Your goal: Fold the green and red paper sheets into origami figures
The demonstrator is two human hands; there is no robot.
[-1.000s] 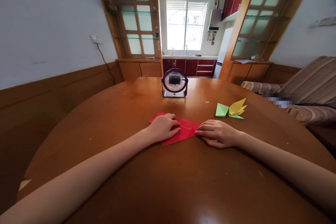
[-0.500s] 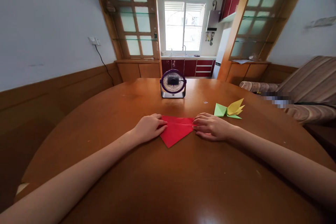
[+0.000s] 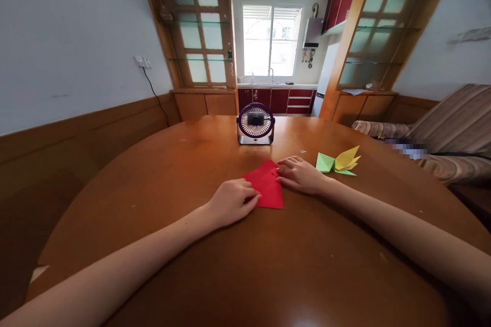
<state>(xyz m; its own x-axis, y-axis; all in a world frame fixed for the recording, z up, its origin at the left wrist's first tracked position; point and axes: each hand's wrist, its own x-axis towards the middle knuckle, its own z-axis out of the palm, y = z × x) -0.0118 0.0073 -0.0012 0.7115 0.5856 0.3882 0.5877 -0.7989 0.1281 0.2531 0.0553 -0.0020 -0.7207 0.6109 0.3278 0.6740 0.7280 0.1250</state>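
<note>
In the head view, a folded red paper (image 3: pixel 267 186) lies flat on the brown wooden surface (image 3: pixel 245 265), between the person's two hands. The left hand (image 3: pixel 231 202) rests palm down with fingers loosely curled, fingertips pressing the paper's near left edge. The right hand (image 3: pixel 300 174) lies flat, fingers extended onto the paper's right corner. Neither hand grips anything. A small purple fan (image 3: pixel 255 123) stands beyond; green and yellow folded paper (image 3: pixel 338 162) lies to the right.

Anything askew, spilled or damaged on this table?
Nothing stands out. The folded red paper lies flat on the round wooden table under both hands, left hand and right hand.
</note>
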